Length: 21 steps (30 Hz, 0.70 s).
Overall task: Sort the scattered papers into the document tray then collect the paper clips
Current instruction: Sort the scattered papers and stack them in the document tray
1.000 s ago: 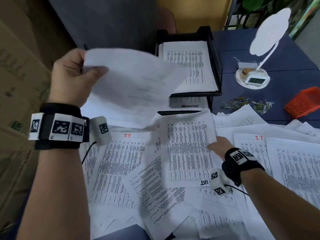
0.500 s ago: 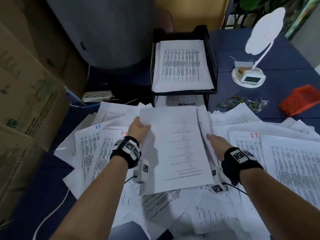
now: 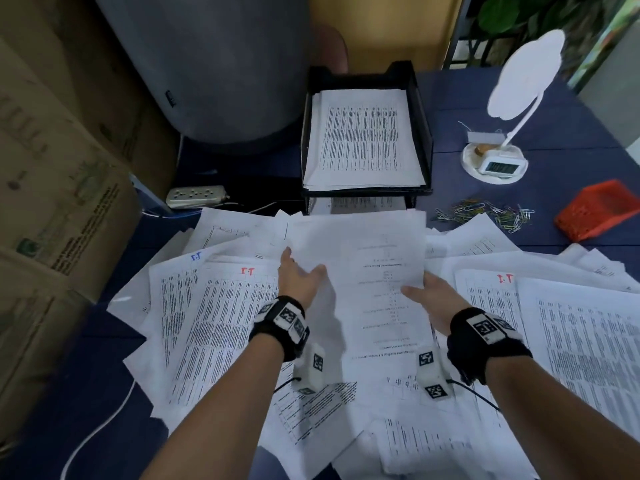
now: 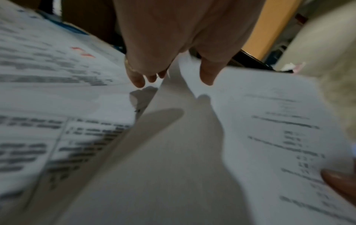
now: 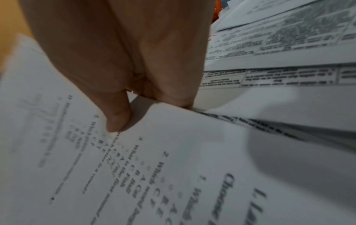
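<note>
I hold a white printed sheet (image 3: 363, 271) just above the scattered papers (image 3: 221, 306), its far edge close to the front of the black document tray (image 3: 425, 133). My left hand (image 3: 303, 263) pinches the sheet's left edge, thumb (image 4: 207, 76) on top and the other fingers (image 4: 137, 79) at the edge below. My right hand (image 3: 415, 284) pinches the right edge, thumb (image 5: 117, 121) on the print and fingers tucked under. The tray's top tier holds a stack of printed pages (image 3: 363, 140). Coloured paper clips (image 3: 485, 213) lie loose to the tray's right.
An orange mesh basket (image 3: 602, 209) lies tipped at the far right. A white lamp with a clock base (image 3: 498, 164) stands behind the clips. Cardboard boxes (image 3: 52, 168) line the left, with a power strip (image 3: 195, 195) and a grey rounded object (image 3: 207, 64) beyond the papers.
My left hand brought its sheet down from high on the left onto the one under my right hand. Both hands now grip it and have moved it toward the tray.
</note>
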Available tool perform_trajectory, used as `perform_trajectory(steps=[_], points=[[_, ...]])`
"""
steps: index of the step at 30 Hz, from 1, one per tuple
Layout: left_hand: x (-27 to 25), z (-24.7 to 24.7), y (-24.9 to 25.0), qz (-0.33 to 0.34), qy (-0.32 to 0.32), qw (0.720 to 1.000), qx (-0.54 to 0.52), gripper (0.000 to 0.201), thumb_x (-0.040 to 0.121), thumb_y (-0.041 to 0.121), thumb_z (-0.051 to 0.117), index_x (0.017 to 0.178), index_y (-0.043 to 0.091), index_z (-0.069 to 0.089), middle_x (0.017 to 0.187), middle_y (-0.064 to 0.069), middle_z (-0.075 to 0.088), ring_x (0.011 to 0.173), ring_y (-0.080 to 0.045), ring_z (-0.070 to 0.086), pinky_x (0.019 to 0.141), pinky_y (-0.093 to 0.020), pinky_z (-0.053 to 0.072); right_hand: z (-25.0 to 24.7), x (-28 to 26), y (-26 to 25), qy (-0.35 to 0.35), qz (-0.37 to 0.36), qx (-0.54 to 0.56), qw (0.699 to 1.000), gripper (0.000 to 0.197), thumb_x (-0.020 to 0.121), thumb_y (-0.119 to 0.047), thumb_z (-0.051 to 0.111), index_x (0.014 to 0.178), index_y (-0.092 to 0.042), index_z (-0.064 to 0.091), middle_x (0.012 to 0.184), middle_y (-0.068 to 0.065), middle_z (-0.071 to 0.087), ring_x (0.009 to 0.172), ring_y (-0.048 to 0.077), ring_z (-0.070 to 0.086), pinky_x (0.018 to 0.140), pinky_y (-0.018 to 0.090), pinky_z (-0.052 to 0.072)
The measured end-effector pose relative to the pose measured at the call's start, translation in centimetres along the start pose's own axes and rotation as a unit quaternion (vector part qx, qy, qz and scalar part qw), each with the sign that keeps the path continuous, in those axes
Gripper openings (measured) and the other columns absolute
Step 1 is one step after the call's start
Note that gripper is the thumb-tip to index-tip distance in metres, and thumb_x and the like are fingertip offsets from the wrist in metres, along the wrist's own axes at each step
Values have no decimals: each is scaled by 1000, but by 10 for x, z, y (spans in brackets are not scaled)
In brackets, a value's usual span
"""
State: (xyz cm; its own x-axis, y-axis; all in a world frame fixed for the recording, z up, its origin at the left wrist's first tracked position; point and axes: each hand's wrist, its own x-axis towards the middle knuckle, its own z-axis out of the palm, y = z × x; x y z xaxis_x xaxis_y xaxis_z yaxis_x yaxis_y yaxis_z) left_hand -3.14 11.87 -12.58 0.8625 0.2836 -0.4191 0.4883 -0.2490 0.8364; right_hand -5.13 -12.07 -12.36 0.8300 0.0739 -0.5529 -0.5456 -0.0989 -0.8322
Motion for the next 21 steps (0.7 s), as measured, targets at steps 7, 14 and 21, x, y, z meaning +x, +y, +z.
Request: perform_trajectory(steps=[7,14,21], points=[[-20,-23,41,137,51,984,-105,8,91,9,59,96,3,57,87,-16,61,87,-17,60,79,-25,50,18,-20,-64,113,-222,16,968,26,91,-2,58,116,-8,58,108,3,68,91,6,65,85,23,53],[-31,-29,66,216,80,954,-194,41,90,2,56,128,-1,41,116,-11,62,104,-15,62,93,-29,51,36,-22,-90,150,-289,23,945,31,86,-3,64,113,-11,52,97,-12,65,82,-9,63,72,10,50],[-23,-31,55,165,57,965,-198,33,88,0,59,118,7,47,107,-3,64,99,-14,62,87,-23,51,37,-11,-81,108,-220,3,970,37,84,9,50,113,-14,46,103,-1,62,98,17,60,85,30,49]])
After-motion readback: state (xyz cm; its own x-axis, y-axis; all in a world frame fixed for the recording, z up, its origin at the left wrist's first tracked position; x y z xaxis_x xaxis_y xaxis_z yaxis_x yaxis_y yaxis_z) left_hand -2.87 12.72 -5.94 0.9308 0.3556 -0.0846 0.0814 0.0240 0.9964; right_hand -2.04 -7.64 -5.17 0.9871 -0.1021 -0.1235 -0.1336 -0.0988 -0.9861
